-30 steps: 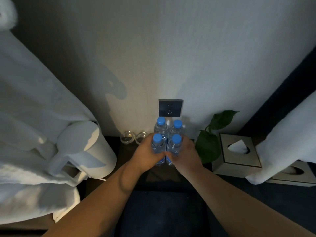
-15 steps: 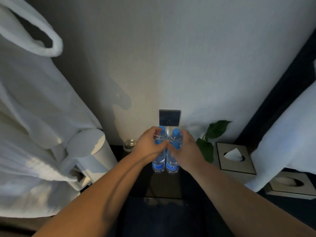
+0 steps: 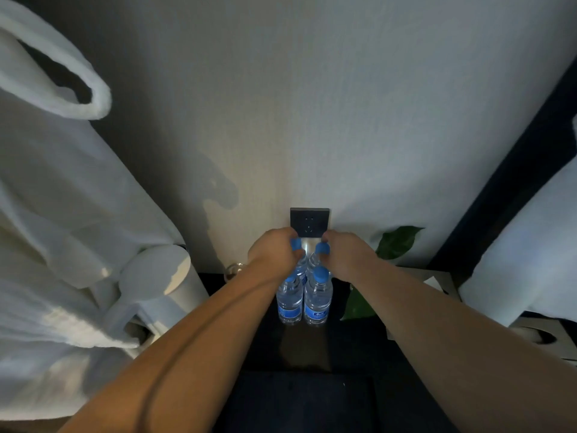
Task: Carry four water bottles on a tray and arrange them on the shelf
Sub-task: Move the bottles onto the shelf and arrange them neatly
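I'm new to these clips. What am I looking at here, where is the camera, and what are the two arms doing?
There is no machine: the camera sits on a person's head, looking forward and down, so the two bare arms are the wearer's own. Four water bottles with blue caps stand in a tight square on a dark shelf against the wall, below a socket. The left hand has its grip around the back left bottle near the cap, and the right hand likewise around the back right bottle. The two front bottles stand free. Around them: a white kettle and hanging robe on the left, a glass behind the left arm, green leaves and a tissue box on the right.
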